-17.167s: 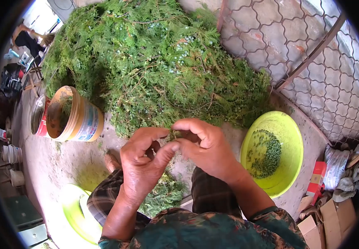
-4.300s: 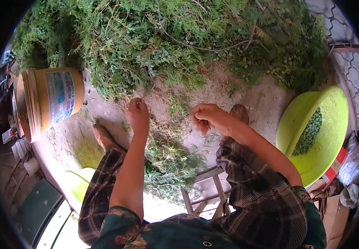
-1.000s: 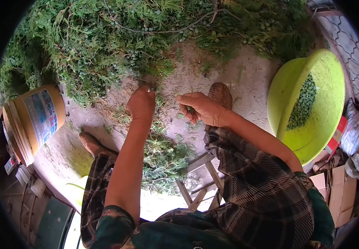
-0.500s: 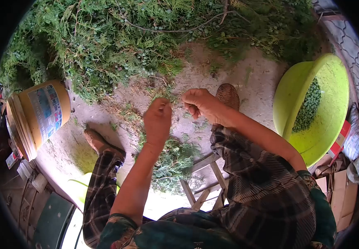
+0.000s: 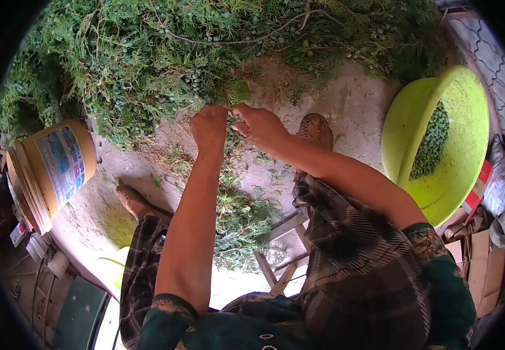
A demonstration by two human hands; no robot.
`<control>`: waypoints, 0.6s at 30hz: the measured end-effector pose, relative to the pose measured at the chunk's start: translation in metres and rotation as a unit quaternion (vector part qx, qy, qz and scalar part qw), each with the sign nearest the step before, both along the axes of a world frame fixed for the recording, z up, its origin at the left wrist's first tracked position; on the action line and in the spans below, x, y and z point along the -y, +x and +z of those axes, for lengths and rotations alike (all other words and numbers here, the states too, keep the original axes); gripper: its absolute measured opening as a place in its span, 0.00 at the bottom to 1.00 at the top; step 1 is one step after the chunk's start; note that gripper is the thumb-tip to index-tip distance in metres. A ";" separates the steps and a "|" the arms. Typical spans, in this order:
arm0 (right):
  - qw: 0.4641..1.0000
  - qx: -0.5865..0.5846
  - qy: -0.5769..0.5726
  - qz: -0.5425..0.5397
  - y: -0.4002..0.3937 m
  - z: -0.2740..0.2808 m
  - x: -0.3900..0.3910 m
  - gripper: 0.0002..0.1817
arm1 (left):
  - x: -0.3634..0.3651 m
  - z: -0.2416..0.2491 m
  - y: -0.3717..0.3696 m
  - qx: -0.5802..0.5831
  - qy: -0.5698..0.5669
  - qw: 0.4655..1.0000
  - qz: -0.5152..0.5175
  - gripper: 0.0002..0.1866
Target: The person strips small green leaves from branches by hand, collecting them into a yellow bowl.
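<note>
My left hand (image 5: 208, 129) is closed at the near edge of a heap of cut evergreen branches (image 5: 147, 70) bearing small bluish-green cones. Whatever its fingers hold is too small or hidden to name. Close beside it, my right hand (image 5: 261, 127) has its fingers bent toward the left fingertips, its thumb a little lower. A small object may be between the two hands, but I cannot make it out. To the right, a lime-green basin (image 5: 468, 169) leans at a tilt with many small green cones (image 5: 433, 143) inside.
A yellowish bucket (image 5: 80, 143) with a label lies tilted at left. Loose green sprigs (image 5: 238, 221) are on the floor between my feet, near a wooden frame (image 5: 287, 227). Cardboard (image 5: 486, 271) and a plastic bag (image 5: 500, 181) are at right.
Both hands have moved forward and slightly left, to the edge of the branch heap. My fingertips have come closer together. The view has shifted slightly.
</note>
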State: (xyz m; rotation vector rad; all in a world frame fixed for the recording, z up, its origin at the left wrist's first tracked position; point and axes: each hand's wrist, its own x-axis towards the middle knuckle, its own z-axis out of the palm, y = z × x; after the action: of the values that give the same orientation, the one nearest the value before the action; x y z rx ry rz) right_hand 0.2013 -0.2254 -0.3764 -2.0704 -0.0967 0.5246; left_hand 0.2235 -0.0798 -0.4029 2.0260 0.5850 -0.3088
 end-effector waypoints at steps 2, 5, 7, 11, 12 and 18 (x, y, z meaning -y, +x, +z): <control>0.998 0.036 -0.037 0.024 0.005 -0.007 -0.003 0.10 | 0.003 0.007 -0.001 -0.015 0.009 1.000 0.001 0.15; 0.991 0.054 -0.099 0.067 0.012 -0.008 -0.007 0.11 | -0.020 -0.028 0.000 -0.015 0.025 0.999 -0.045 0.16; 0.983 0.025 -0.146 0.109 0.017 -0.008 -0.010 0.10 | -0.014 -0.013 0.014 -0.086 0.056 0.995 -0.021 0.17; 0.973 0.037 -0.185 0.134 0.017 -0.013 -0.010 0.10 | -0.022 -0.028 0.023 -0.150 0.105 0.981 -0.062 0.15; 0.991 0.022 -0.094 0.093 0.015 -0.013 -0.006 0.08 | -0.016 -0.014 0.024 -0.151 0.105 0.981 -0.061 0.15; 0.891 -0.261 0.371 -0.024 0.018 0.028 0.010 0.05 | -0.006 0.046 0.010 -0.087 -0.230 0.940 0.235 0.06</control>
State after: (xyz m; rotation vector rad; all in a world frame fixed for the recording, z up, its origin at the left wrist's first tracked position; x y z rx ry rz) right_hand 0.2189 -0.2353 -0.3486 -1.1395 0.0672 0.8419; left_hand 0.2335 -0.0740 -0.3566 1.3685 0.9837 -0.3020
